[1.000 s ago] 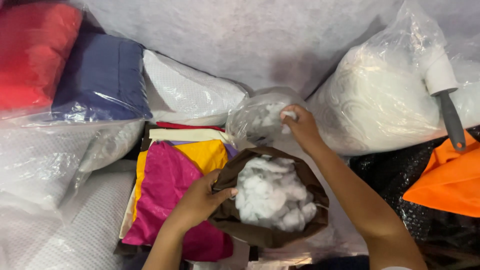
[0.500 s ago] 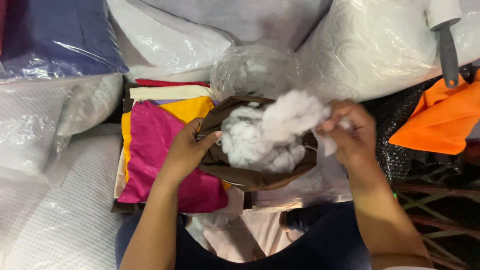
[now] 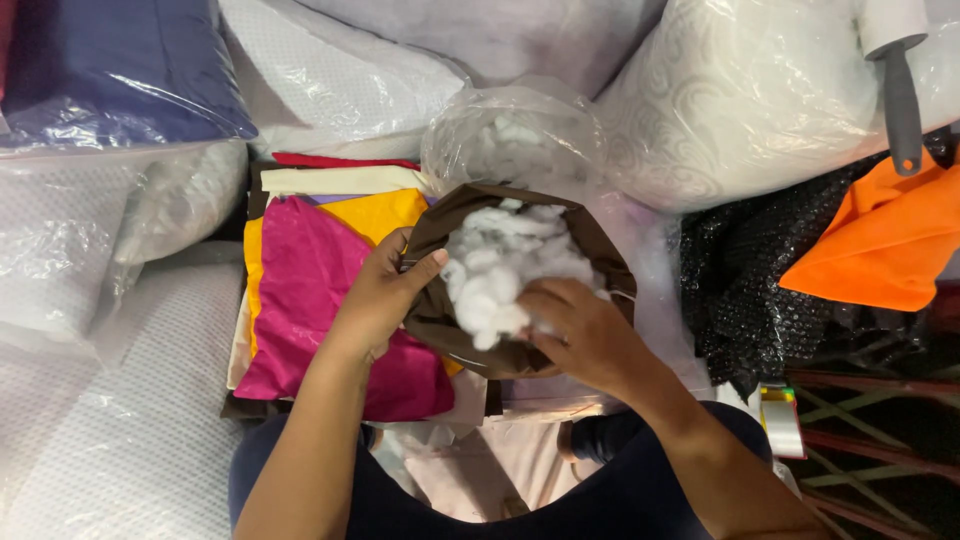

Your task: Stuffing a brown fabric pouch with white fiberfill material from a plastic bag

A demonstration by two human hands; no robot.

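Note:
A brown fabric cover [image 3: 600, 262] is held open on my lap, filled with white fluffy stuffing [image 3: 505, 265]. My left hand [image 3: 378, 297] grips the cover's left rim, thumb over the edge. My right hand [image 3: 580, 335] is pressed into the stuffing at the cover's near side, fingers curled on the white fibre. Just behind the cover sits a clear plastic bag [image 3: 510, 135] with more white stuffing in it.
A stack of coloured fabric pieces, magenta [image 3: 310, 300] and yellow on top, lies at my left. Plastic-wrapped pillows [image 3: 750, 90] and a blue one [image 3: 110, 70] ring the area. Orange cloth [image 3: 880, 240], black sequined fabric [image 3: 740, 290] and a grey-handled roller [image 3: 900, 90] are at the right.
My right hand took a clump of stuffing from the clear bag, carried it over the cover, and now pushes it down inside. The left hand kept hold of the rim.

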